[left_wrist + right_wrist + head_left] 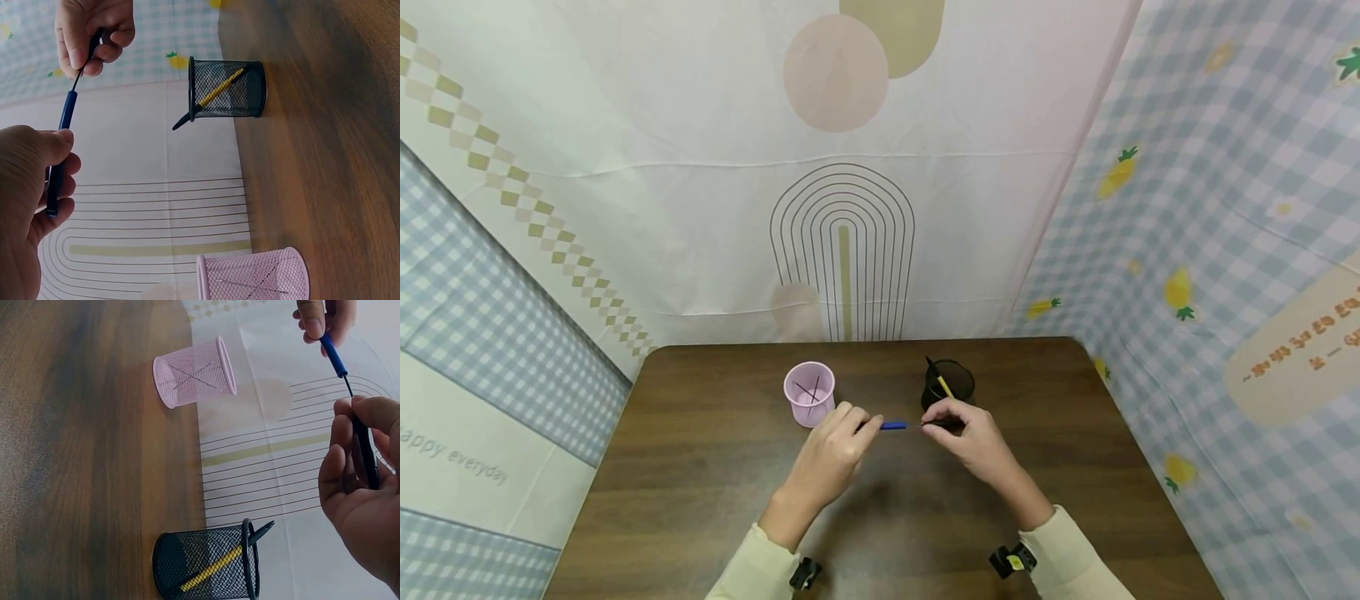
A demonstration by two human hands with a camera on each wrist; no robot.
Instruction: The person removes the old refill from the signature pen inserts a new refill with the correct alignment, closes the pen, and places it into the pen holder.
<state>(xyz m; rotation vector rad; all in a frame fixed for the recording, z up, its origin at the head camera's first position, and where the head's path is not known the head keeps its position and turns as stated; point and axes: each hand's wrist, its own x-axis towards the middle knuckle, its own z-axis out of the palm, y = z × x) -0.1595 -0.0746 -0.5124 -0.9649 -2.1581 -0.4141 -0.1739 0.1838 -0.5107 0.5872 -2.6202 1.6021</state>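
Above the table, my left hand [829, 457] grips a blue pen barrel [67, 112] between thumb and curled fingers. A thin dark refill [348, 385] runs from the barrel's end to my right hand [976, 443]. That hand pinches the refill at thumb and fingertip, with a black pen part [364, 450] held along the fingers. Behind the left hand stands a pink mesh cup [805, 410] with several thin dark sticks inside. Close behind the right hand is a black mesh cup [228, 109], holding a yellow-and-black pen [220, 89] that leans over its rim.
Both cups stand upright towards the back of the brown wooden table [700, 483]. A white patterned cloth [700, 242] hangs right behind the table's far edge. Blue checked cloths [1195, 250] with printed fruit close in the right side, and another hangs at the left.
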